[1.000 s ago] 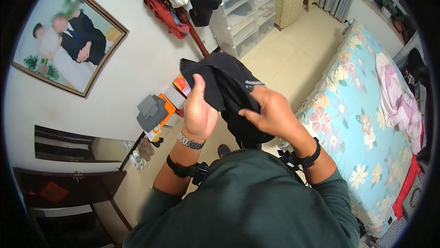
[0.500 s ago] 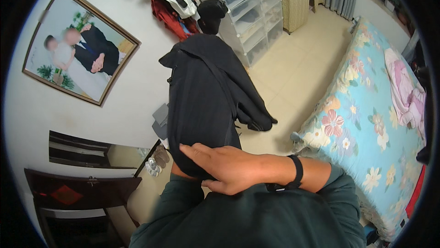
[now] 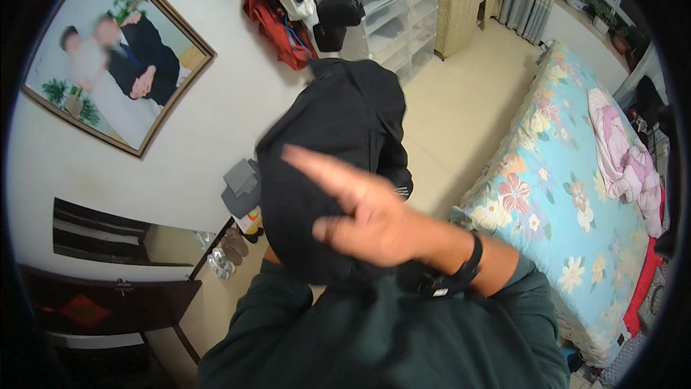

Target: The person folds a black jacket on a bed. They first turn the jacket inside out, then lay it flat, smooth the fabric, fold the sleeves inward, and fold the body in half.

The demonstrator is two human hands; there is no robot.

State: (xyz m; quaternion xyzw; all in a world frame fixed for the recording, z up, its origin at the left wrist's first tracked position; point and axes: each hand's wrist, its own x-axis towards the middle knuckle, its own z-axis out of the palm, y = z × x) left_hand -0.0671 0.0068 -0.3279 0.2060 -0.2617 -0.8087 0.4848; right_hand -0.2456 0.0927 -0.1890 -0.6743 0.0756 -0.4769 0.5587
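No words or numbers are legible. A red diamond-shaped sign (image 3: 85,310) stands on a dark brown panel (image 3: 155,305) at lower left, its detail too blurred to read. Short pale stripes (image 3: 403,191) mark the black garment (image 3: 324,133), and a small white patch (image 3: 440,292) shows beside the black wrist strap (image 3: 473,258).

Your right hand (image 3: 371,220) slanted up and leftward, blurred, fingers (image 3: 331,175) extended, thumb (image 3: 338,234) apart; your left hand was hidden.
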